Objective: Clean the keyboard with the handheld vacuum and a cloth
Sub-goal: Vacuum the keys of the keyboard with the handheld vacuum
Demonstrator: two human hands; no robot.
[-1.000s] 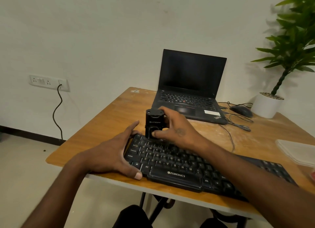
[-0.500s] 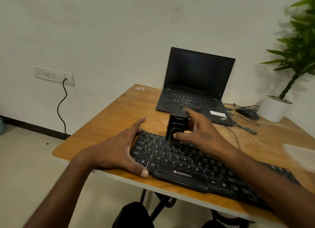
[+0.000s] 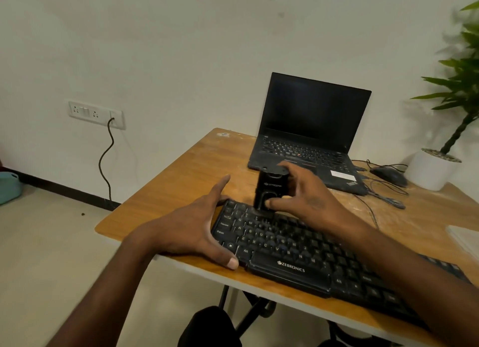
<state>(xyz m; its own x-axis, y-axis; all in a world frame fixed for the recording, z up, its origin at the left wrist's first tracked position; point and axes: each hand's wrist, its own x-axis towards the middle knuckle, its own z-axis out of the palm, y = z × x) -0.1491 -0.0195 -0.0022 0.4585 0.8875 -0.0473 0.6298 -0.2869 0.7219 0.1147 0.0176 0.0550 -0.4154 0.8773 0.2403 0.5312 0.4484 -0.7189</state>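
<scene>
Right hand (image 3: 308, 199) fingers grip the vacuum (image 3: 268, 191) upright on the keyboard (image 3: 298, 253); left hand (image 3: 191, 230) fingers, spread open, brace its end. Laptop (image 3: 308, 129) stands beyond the fingers.

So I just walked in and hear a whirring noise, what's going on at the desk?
A person is cleaning a black keyboard. The right hand holds a small handheld vacuum upright on the top-left keys, while the left hand braces the keyboard's left end. No cloth is in use.
</scene>
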